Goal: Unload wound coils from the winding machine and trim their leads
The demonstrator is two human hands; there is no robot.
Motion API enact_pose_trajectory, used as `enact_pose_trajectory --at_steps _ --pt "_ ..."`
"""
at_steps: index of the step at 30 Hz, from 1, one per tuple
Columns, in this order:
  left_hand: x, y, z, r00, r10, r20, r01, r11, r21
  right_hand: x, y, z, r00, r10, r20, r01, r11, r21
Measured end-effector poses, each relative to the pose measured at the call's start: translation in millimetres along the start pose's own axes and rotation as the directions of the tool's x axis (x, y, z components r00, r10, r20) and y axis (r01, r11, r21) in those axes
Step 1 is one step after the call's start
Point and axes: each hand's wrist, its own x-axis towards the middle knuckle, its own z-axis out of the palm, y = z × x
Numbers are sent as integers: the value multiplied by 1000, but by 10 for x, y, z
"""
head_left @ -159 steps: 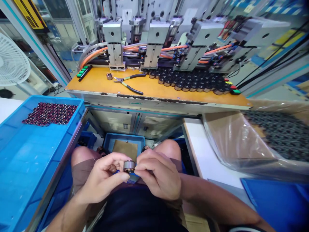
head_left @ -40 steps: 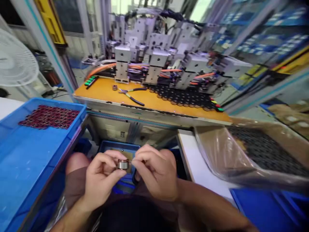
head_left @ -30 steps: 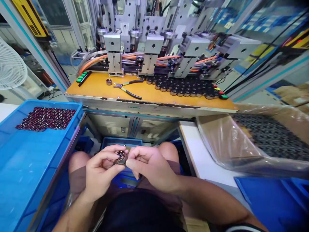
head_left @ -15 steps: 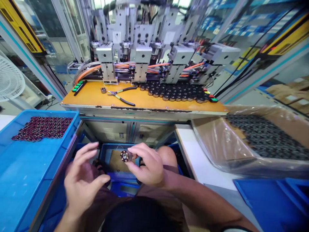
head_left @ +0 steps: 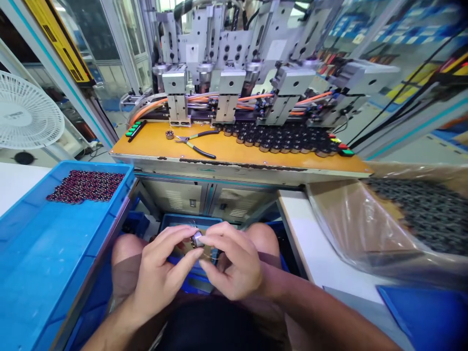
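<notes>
Both hands meet low in the middle of the view, over the person's lap. The left hand (head_left: pixel 163 273) and the right hand (head_left: pixel 234 265) pinch one small metal cylindrical part (head_left: pixel 197 239) between thumb and fingertips from either side — the left fingers (head_left: pixel 179 236) curl over its near side, the right fingers (head_left: pixel 219 234) press in from the other. The part sits just above a small blue bin (head_left: pixel 190 222) that stands between the knees, with a brown sheet lying inside it.

Room about the hands is narrow. To the left runs the long edge of a large blue tray (head_left: pixel 109 214), close beside the left knee; a patch of small dark red parts (head_left: pixel 86 185) lies at its far end, well away from the hands. To the right the edge of a white table (head_left: pixel 303 239) comes near the right knee, and on it lies a clear plastic bag (head_left: pixel 358 219) over rows of dark parts. Ahead, the front lip of an orange workbench (head_left: pixel 234 156) overhangs the space above the bin.

On the workbench lie a pair of pliers (head_left: pixel 193 144), a single small ring-shaped part (head_left: pixel 169 134) beside them, and a packed cluster of dark cylindrical parts (head_left: pixel 281 136) under the grey machine heads (head_left: pixel 226 83). A white fan (head_left: pixel 25 117) stands far left.
</notes>
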Motion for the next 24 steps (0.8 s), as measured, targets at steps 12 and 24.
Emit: enact_pose_trajectory --at_steps 12,24 --pt "49 32 5 980 -199 22 193 913 -359 120 -139 -84 919 393 -39 -353 861 365" --pt "75 21 -67 998 -55 -5 52 978 -204 -162 229 -346 707 707 4 -674 673 304"
